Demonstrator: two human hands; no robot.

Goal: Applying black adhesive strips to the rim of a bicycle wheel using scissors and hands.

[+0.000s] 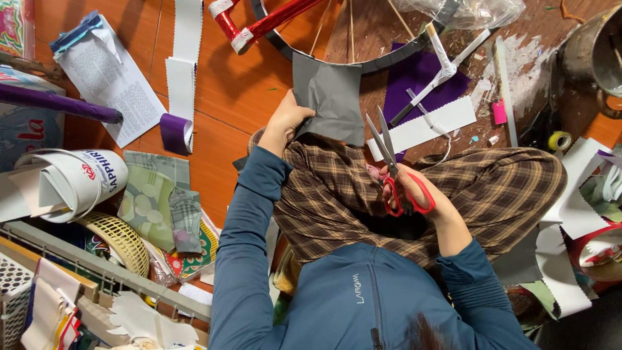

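Observation:
I sit cross-legged on an orange floor in plaid trousers. My left hand [285, 123] grips the lower left edge of a grey sheet of paper [329, 97] and holds it up over my knee. My right hand [418, 188] has its fingers through the red handles of a pair of scissors [391, 162]. The blades are slightly parted and point up toward the grey sheet's right edge, a short gap away from it.
A purple sheet [414, 81] and white paper strips [424, 123] lie ahead. A ring with wooden sticks [350, 39] and a red foil-wrapped rod [259, 26] sit at the top. A purple ribbon roll [175, 133], rolled white paper [71, 181], baskets and paper scraps crowd both sides.

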